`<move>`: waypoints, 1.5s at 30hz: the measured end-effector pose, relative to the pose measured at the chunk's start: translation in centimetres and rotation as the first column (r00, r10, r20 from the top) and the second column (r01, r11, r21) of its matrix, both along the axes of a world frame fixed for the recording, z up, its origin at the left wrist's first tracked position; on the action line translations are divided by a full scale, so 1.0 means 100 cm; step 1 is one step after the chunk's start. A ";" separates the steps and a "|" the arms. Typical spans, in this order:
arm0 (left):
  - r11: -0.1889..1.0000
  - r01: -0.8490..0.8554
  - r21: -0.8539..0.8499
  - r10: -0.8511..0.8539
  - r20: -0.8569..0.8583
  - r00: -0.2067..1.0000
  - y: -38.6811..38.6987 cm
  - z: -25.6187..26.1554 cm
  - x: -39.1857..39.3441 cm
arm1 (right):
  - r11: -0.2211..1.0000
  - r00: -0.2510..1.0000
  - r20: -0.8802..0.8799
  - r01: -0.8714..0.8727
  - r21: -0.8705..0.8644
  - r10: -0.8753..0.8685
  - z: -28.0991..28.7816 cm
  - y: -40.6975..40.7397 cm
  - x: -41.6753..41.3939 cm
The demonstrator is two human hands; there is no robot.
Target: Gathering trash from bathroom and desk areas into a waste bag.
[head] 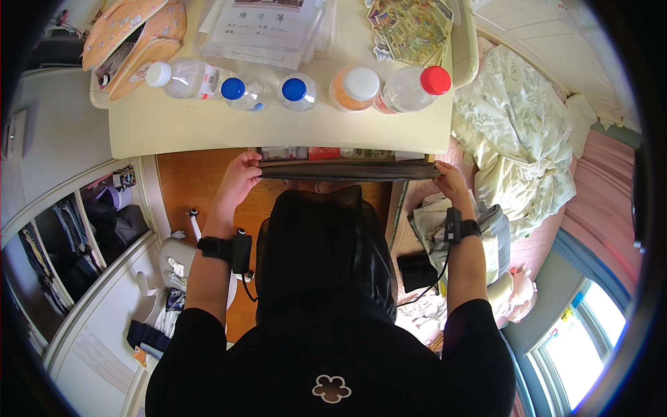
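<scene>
A long dark strip [349,171], seemingly thin gathered fabric, stretches level between my two hands in front of my body. My left hand [242,180] pinches its left end between thumb and fingers. At the opposite end my right hand [449,180] grips the strip the same way. Just beyond the strip, under the desk edge, part of an open drawer [398,155] shows, with a red item [324,152] and other small things inside. The strip hides the drawer's near side.
Several capped plastic bottles stand in a row on the cream desk [281,130]; one has a red cap [435,80]. Behind them lie papers [260,31], an orange pouch [140,41] and illustrated cutouts [411,31]. A bed [510,130] is at right, an open wardrobe [78,224] at left.
</scene>
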State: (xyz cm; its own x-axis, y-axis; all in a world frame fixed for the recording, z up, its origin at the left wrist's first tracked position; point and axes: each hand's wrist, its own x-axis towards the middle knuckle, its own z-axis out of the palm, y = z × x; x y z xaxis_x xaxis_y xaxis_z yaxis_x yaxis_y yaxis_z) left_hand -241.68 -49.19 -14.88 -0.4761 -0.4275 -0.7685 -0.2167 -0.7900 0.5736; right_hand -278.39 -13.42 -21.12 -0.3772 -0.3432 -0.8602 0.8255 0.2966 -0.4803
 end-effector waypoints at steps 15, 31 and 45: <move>0.652 0.380 -0.656 -0.133 0.395 0.909 0.005 -0.027 0.024 | 0.950 0.925 -0.270 -0.205 0.234 0.266 0.029 -0.008 0.011; 0.471 0.570 -0.673 -0.090 0.606 0.790 0.014 -0.020 0.026 | 0.933 0.754 -0.555 -0.233 0.274 0.351 0.022 -0.004 0.030; 0.888 -0.368 0.276 0.396 -0.052 0.917 0.037 0.005 0.020 | 0.886 0.671 -0.585 -0.273 0.374 0.454 0.028 0.005 0.026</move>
